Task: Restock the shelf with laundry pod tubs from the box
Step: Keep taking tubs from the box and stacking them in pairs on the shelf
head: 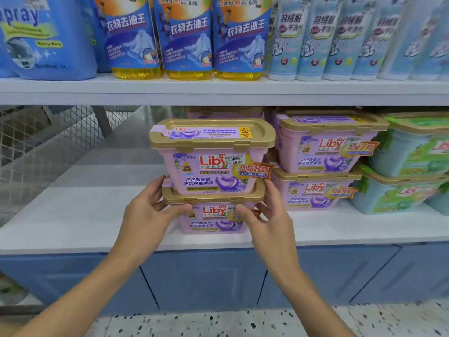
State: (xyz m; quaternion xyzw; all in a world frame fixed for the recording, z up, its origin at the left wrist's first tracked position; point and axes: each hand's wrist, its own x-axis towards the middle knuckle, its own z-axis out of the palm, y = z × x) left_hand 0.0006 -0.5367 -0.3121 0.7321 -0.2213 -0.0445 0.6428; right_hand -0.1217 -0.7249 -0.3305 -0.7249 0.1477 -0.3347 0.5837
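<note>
- Left hand (pixel 148 210): fingers curled round lower tub (pixel 213 223)'s left end.
- Right hand (pixel 269 215): fingers gripping its right end.
- Upper tub (pixel 211 161): stacked just above both thumbs.

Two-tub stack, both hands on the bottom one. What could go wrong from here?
1. Both the left hand and right hand grip only the lower pink Liby tub; the upper pink Liby tub just rests on its lid and may slide or tip if pushed abruptly.
2. Its orange promo tag sticks out toward the neighbouring pink stack and might snag.
</note>
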